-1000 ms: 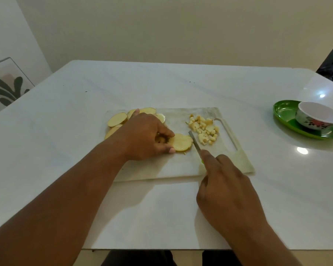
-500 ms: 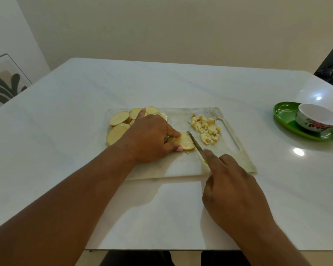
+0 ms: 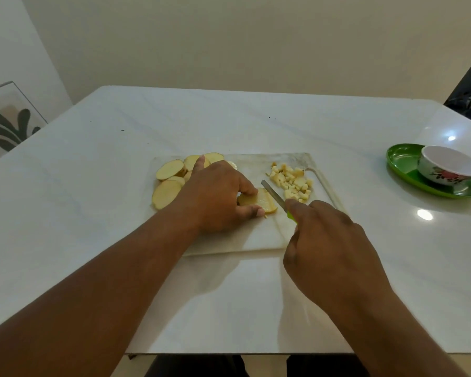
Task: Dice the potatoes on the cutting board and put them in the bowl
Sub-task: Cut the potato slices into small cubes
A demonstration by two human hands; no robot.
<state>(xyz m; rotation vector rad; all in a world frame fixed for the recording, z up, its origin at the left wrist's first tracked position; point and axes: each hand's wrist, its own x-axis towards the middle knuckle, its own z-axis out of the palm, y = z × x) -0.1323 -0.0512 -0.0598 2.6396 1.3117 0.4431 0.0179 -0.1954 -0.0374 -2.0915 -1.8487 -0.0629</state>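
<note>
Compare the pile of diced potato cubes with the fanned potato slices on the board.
The small pale diced potato cubes lie heaped at the white cutting board's right end; the oval yellow potato slices lie flat and overlapping at its left. Cubes are tiny and finished; slices are broad and uncut. Both sit on the board, neither in the bowl.

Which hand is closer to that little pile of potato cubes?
The right hand. It holds the knife just below the cubes, while the left hand pins a slice further left.
</note>
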